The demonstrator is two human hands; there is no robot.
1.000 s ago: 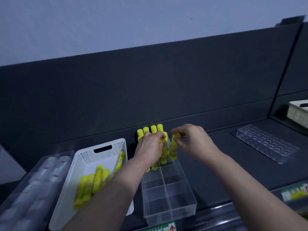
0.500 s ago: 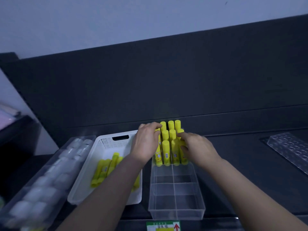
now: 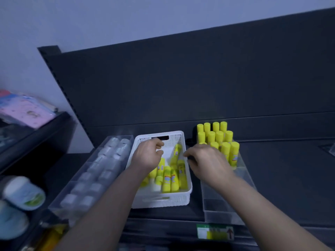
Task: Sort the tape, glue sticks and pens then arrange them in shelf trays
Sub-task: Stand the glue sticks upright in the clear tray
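dark shelf [image 3: 281, 178], matte black, back panel rising behind. three containers side by side on it, all sitting flat.
- left: clear tray [image 3: 126, 136], packed with whitish blurry stuff, can't tell what
- middle: white perforated basket [image 3: 181, 200], loose glue sticks [image 3: 166, 180] lying inside
- right: clear divided tray [image 3: 223, 212], near basket, upright glue sticks [image 3: 219, 137] filling back section
- far right edge: corner of another clear tray [image 3: 332, 150], well apart
- green-white label [image 3: 214, 231] on front lip

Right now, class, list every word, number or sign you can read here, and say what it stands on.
Black upward arrow: on the shelf-edge tag; its words are too blurred to read.
Glue sticks in the white basket: labels blurred, unreadable.
Round tub: label blurred.
No words or numbers can be read.
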